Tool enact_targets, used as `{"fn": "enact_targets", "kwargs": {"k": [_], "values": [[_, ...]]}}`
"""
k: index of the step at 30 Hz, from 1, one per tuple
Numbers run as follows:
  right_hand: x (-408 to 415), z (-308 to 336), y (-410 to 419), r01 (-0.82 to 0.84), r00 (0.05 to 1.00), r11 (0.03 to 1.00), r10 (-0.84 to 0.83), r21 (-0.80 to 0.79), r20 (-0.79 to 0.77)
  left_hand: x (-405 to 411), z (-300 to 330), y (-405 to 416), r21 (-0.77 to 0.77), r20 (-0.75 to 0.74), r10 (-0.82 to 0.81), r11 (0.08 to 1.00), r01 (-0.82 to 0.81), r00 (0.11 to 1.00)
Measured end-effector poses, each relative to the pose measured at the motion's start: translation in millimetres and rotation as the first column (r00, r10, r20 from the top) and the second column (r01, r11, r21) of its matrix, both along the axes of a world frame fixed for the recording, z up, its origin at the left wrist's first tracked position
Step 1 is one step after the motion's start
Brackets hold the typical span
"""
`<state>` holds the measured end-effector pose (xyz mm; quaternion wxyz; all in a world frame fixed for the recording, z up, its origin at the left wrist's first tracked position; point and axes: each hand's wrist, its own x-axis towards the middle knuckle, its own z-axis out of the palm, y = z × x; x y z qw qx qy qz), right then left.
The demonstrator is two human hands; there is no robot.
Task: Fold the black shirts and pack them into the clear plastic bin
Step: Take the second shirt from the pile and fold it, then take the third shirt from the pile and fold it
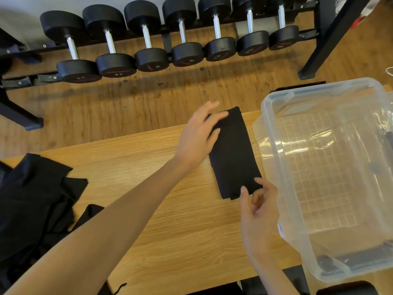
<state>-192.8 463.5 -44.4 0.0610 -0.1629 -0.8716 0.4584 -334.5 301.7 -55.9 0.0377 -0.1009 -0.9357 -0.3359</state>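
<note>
Wooden table (170,209) | folded shirt (234,156) between hands | right hand (258,211) pinches near corner

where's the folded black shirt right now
In the head view the folded black shirt lies on the wooden table, right of centre, just left of the clear plastic bin, between the left hand and the right hand.

Gym room, rack of black dumbbells (148,41), wood floor (106,103), wooden table (170,220)
</note>
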Motion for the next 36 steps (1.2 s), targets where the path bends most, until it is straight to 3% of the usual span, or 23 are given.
{"fn": "enact_targets", "kwargs": {"k": [2, 4, 8, 12, 17, 23, 29, 36], "values": [[-6, -3, 0, -0.172, 0.981, 0.952, 0.189, 0.252, -0.045, 10, -8, 2, -0.140, 0.009, -0.186, 0.973, 0.186, 0.982], [-11, -14, 0, -0.297, 0.943, 0.838, 0.332, 0.458, 0.004, 15, -17, 7, -0.249, 0.122, -0.253, 0.928, 0.276, 0.960], [-14, -33, -1, -0.467, 0.883, 0.668, 0.391, 0.580, 0.260, 15, -28, 8, -0.310, 0.224, -0.220, 0.908, 0.283, 0.950], [-3, -38, 2, -0.494, 0.869, 0.613, 0.372, 0.616, 0.327, 11, -27, 8, -0.354, 0.244, -0.234, 0.882, 0.311, 0.941], [3, -36, 3, -0.489, 0.872, 0.615, 0.372, 0.618, 0.319, 8, -21, 10, -0.384, 0.275, -0.224, 0.866, 0.320, 0.935], [-18, -19, -8, -0.425, 0.891, 0.696, 0.434, 0.579, 0.133, 22, -8, -6, -0.263, 0.287, -0.147, 0.938, 0.226, 0.946], [-36, -11, -41, -0.540, 0.797, 0.666, 0.600, 0.514, 0.060, 63, 8, -57, -0.227, 0.302, 0.003, 0.971, 0.069, 0.953], [-31, 0, -103, -0.657, 0.646, 0.539, 0.763, 0.527, 0.026, 129, 18, -123, -0.195, 0.344, 0.211, 0.969, -0.150, 0.915]]}}
